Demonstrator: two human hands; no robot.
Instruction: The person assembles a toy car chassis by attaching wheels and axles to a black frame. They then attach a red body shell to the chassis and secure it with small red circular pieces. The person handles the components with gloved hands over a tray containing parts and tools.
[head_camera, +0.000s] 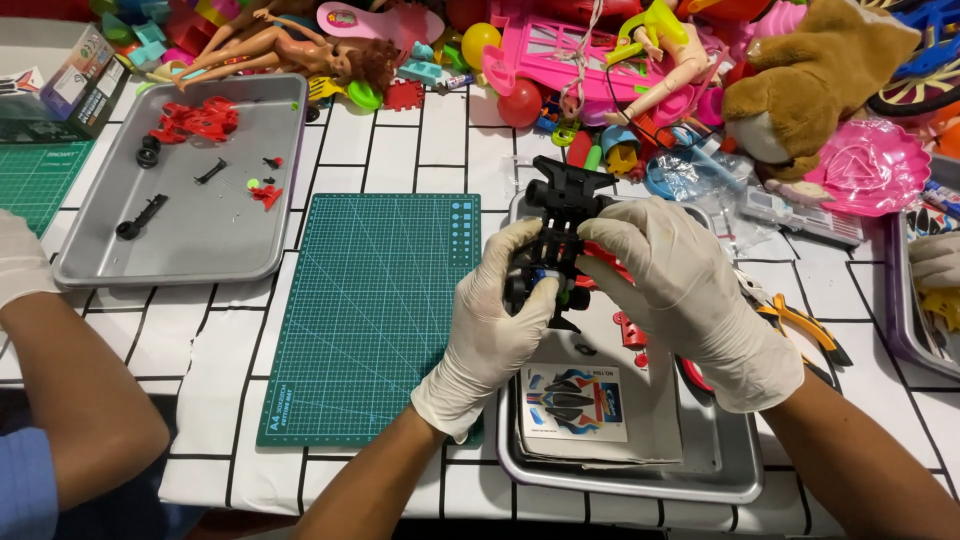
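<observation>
Nearest, at 6 o'clock, a sticker sheet (574, 402) printed with car shapes lies in a metal tray (735, 470). Just above it both gloved hands grip 1 black toy car chassis (562, 235): the left hand (495, 320) is wrapped around its lower left side, the right hand (680, 290) is closed over its right side, fingers curled on a red part that is probably a side piece, though the glove hides most of it. This looks like the assembly stage, seating a part on the chassis; the next move calls for steady pressure with the frame held square. At 9 o'clock lies a green cutting mat (370, 310). Farther, at 10 o'clock, a second tray (100, 262) holds red and black parts. At 12 o'clock, dolls and plastic toys are piled up.
</observation>
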